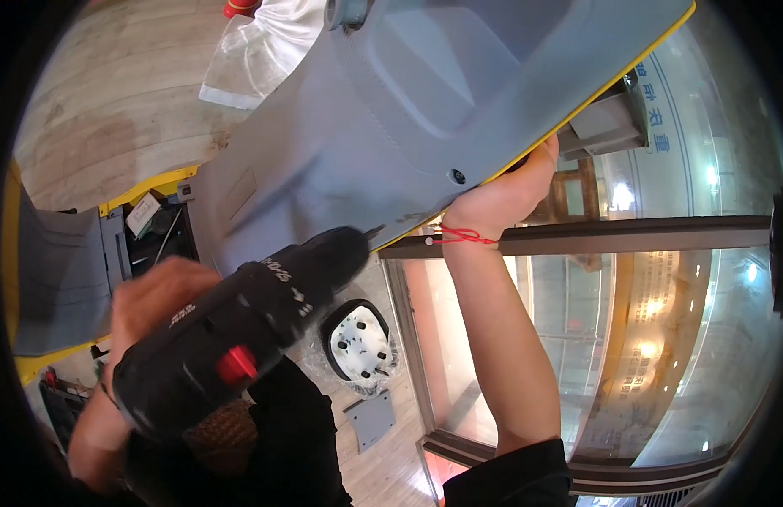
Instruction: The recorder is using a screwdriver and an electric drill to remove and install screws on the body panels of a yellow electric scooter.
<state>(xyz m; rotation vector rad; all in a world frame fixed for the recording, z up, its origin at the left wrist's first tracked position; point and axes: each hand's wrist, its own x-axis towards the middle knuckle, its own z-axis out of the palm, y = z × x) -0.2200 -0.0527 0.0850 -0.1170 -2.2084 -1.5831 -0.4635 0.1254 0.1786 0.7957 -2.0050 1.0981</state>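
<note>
A large black power drill (pixel 239 329) with a red switch fills the lower middle, my left hand (pixel 150 300) closed around it, partly hidden and blurred. The drill's bit points toward the yellow-edged lower rim of a big grey moulded panel (pixel 290 169), left of a dark round screw fitting (pixel 458 177). I cannot tell whether the tip touches the panel. My right hand (pixel 514 186), with a red cord at the wrist, grips the panel's yellow edge, fingertips hidden behind it.
A grey-and-yellow body section (pixel 62 270) with an open compartment lies at left. Below are a padded seat (pixel 357 338) with its underside up and a grey plate (pixel 368 418) on the wooden floor (pixel 95 101). Glass (pixel 510 313) with dark framing stands at right, a white plastic bag (pixel 252 59) at top.
</note>
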